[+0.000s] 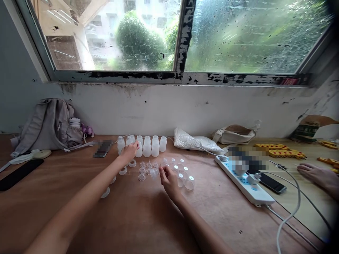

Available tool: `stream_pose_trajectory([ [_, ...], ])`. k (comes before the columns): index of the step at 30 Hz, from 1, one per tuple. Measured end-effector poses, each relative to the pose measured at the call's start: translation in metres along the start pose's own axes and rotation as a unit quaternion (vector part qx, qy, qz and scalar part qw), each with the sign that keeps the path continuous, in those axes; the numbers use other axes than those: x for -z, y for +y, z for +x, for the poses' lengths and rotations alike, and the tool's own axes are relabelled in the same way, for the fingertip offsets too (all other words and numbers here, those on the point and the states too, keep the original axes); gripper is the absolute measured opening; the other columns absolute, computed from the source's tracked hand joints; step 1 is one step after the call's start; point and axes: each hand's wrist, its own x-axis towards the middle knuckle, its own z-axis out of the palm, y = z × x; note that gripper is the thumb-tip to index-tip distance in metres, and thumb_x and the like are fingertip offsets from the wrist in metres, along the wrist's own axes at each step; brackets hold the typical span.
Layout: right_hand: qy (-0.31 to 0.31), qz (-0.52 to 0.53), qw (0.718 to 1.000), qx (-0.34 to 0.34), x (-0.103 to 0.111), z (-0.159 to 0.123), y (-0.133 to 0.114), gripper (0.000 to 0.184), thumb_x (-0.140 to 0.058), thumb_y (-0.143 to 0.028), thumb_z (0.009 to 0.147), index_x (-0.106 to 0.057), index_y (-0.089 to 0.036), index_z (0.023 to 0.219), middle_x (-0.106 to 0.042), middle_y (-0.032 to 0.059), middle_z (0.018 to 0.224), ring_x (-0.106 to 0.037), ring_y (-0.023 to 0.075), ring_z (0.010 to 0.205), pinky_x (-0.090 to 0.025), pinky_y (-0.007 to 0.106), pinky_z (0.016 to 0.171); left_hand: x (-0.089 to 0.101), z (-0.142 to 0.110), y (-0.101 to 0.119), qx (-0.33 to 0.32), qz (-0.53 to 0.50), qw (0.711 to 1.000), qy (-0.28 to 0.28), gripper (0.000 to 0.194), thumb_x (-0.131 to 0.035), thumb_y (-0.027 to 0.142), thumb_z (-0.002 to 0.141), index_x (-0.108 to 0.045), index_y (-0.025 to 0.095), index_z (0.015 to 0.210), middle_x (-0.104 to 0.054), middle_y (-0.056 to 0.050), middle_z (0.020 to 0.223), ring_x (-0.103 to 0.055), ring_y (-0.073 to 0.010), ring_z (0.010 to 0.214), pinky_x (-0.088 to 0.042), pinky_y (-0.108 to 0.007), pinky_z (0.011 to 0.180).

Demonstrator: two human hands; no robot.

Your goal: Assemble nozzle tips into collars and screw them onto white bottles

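A row of small white plastic bottles [151, 145] stands on the wooden table [137, 211] near the wall. My left hand [129, 152] reaches out to that row and its fingers close round one bottle [139, 150]. In front of the bottles lie several clear caps and rings [182, 173]. My right hand [167, 177] sits among them, fingers pinched on a small clear part [155, 172] held just above the table.
A grey backpack [49, 125] leans at the back left, a black phone [18, 174] lies at the left edge. A white power strip [245, 180] with cables, a white bag [196, 142] and yellow parts [280, 151] lie right. Another person's hand [319, 176] rests at the far right.
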Motion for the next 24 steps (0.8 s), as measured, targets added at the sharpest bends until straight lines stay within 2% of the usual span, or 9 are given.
stream_pose_trajectory([
  [6,0.008,0.002,1.0,0.005,-0.001,0.0,0.0,0.032,-0.039,-0.047,0.081,-0.041,-0.021,0.064,-0.046,-0.0024,0.053,-0.042,0.0098,0.042,-0.033,0.021,0.039,0.027,-0.039,-0.003,-0.024,0.009,0.999,0.03,0.028,-0.029,0.034,0.086,-0.047,0.018,0.101,-0.06,-0.01,0.091,-0.06,-0.0223,0.076,-0.04,-0.028,0.062],
  [10,0.002,-0.006,1.0,0.008,-0.002,-0.001,0.001,0.031,-0.039,-0.047,0.081,-0.043,-0.02,0.065,-0.047,-0.0024,0.055,-0.043,0.0097,0.042,-0.033,0.021,0.04,0.024,-0.073,-0.005,-0.03,-0.001,0.999,0.02,0.024,-0.028,0.034,0.087,-0.047,0.023,0.098,-0.059,-0.005,0.091,-0.06,-0.0186,0.073,-0.039,-0.024,0.057],
  [14,-0.008,-0.011,1.0,0.011,-0.003,-0.001,0.002,0.031,-0.038,-0.046,0.082,-0.043,-0.02,0.066,-0.047,-0.0023,0.055,-0.043,0.0094,0.041,-0.033,0.021,0.04,0.008,-0.094,-0.005,-0.039,-0.013,0.999,0.029,0.024,-0.028,0.035,0.086,-0.048,0.025,0.096,-0.056,-0.004,0.095,-0.059,-0.0183,0.075,-0.04,-0.025,0.055],
  [18,0.001,-0.005,1.0,0.009,-0.002,-0.001,0.002,0.032,-0.039,-0.048,0.081,-0.043,-0.02,0.065,-0.048,-0.002,0.056,-0.043,0.0095,0.041,-0.033,0.021,0.038,-0.014,-0.095,-0.006,-0.021,-0.078,0.993,0.081,0.031,-0.044,0.043,0.078,-0.044,0.024,0.102,-0.047,-0.006,0.112,-0.055,-0.0218,0.09,-0.044,-0.029,0.066],
  [21,0.005,0.01,1.0,-0.001,-0.002,-0.001,0.002,0.033,-0.039,-0.05,0.08,-0.043,-0.02,0.065,-0.047,-0.0024,0.054,-0.042,0.0093,0.04,-0.033,0.021,0.036,-0.038,-0.089,-0.005,-0.015,-0.193,0.973,0.123,0.045,-0.053,0.04,0.072,-0.036,0.022,0.11,-0.046,-0.008,0.115,-0.05,-0.0227,0.102,-0.042,-0.033,0.08],
  [24,0.002,0.033,0.999,-0.011,-0.001,0.0,0.002,0.033,-0.039,-0.049,0.08,-0.043,-0.02,0.066,-0.045,-0.003,0.053,-0.041,0.0084,0.037,-0.032,0.02,0.035,-0.064,-0.084,-0.004,0.03,-0.299,0.94,0.161,0.061,-0.058,0.035,0.07,-0.025,0.021,0.119,-0.045,-0.011,0.118,-0.049,-0.0225,0.104,-0.04,-0.035,0.084],
])
